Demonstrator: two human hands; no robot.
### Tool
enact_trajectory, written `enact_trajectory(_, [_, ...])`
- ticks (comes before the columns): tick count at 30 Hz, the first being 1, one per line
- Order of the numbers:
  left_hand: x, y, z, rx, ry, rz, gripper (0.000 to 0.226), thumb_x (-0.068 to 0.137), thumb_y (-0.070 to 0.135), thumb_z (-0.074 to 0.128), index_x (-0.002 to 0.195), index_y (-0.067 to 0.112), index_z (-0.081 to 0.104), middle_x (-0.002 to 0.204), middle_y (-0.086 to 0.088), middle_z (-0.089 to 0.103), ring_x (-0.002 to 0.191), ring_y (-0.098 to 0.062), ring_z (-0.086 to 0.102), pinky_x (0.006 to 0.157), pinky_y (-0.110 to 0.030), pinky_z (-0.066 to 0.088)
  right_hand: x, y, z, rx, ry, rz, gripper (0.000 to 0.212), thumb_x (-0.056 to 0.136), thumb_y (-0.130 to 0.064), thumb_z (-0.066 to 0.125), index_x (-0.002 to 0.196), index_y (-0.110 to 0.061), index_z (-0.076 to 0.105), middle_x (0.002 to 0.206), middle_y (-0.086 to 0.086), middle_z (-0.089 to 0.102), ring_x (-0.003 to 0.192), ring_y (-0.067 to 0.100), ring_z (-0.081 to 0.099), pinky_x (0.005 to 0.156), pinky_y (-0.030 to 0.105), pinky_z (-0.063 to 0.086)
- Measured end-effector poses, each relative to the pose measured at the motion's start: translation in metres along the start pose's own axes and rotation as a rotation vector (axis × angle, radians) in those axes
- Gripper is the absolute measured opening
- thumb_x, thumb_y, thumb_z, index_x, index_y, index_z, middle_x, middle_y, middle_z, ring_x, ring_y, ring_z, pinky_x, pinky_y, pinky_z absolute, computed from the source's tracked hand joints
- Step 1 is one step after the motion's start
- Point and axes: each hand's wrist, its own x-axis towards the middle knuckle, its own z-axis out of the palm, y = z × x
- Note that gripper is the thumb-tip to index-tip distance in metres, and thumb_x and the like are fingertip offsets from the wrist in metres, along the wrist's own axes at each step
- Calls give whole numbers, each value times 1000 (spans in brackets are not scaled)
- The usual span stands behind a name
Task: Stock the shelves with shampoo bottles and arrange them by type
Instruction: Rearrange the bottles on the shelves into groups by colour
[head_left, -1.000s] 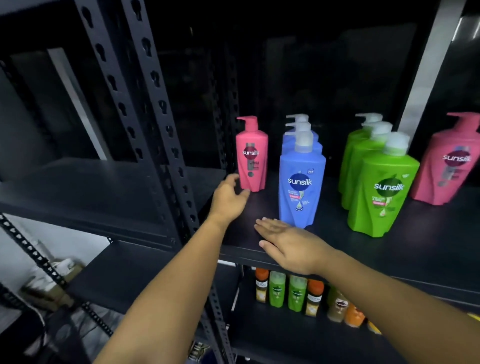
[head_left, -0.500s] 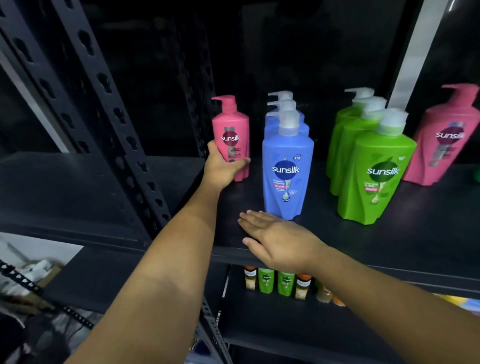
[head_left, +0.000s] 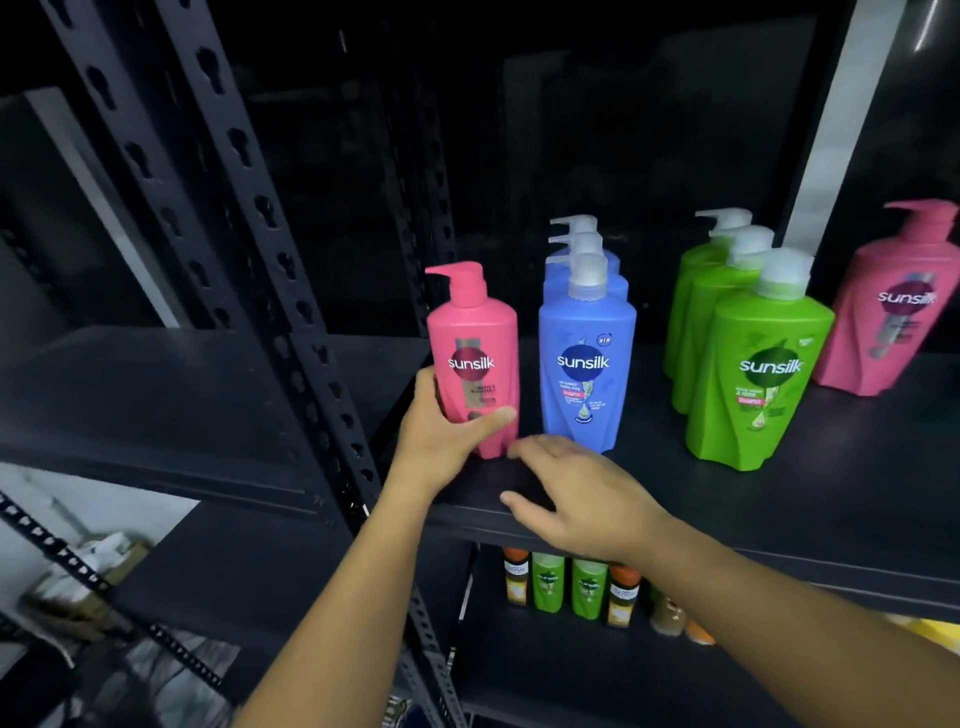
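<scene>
Pink shampoo bottle (head_left: 475, 358): upright at the left end of the upper shelf (head_left: 810, 499), near the front edge, pump spout turned left, label facing out.
Left hand (head_left: 441, 441): wrapped round the bottle's lower part, thumb across the front under the label, fingers behind its left side.
Right hand (head_left: 576, 499): fingers loose and slightly spread, holding nothing, over the shelf's front lip before the blue row; touching the board or not, cannot tell.
Blue bottles (head_left: 587, 374): three in file front to back, just right of the pink bottle, with a narrow gap between.
Green bottles (head_left: 758, 384): three in file, further right, apart from the blue row.
Second pink bottle (head_left: 893, 317): far right, behind the front green bottle.
In the way: slotted black post (head_left: 291, 312) close on the left of the gripped bottle; blue row close on the right.
Open room: strip of board between the blue and green files; dark depth behind the gripped bottle; neighbouring shelf (head_left: 171, 395) beyond the post.
Below: small orange and green bottles (head_left: 569, 590) in a row on the lower shelf, under the right wrist.
Surface: matt black board, flat.
Room: dim, black behind the rack; pale strip (head_left: 857, 104) at upper right; blurred clutter at lower left.
</scene>
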Motion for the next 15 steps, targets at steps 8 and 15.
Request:
enact_trajectory(8, [-32, 7, -27, -128, -179, -97, 59, 93, 69, 55, 120, 19, 70, 121, -6, 74, 118, -26, 67, 109, -47, 49, -7, -3, -2, 116, 249, 1, 62, 87, -63, 66, 123, -17, 46, 128, -7, 40, 94, 12, 57, 77, 35, 59])
enact_trajectory(15, [-43, 9, -39, -18, -373, -42, 38, 110, 21, 46, 147, 22, 55, 139, 10, 65, 135, -6, 54, 121, -39, 34, -6, -7, -10, 421, 228, 140, 93, 80, -55, 79, 149, -36, 20, 142, -22, 46, 120, -3, 56, 94, 19, 54])
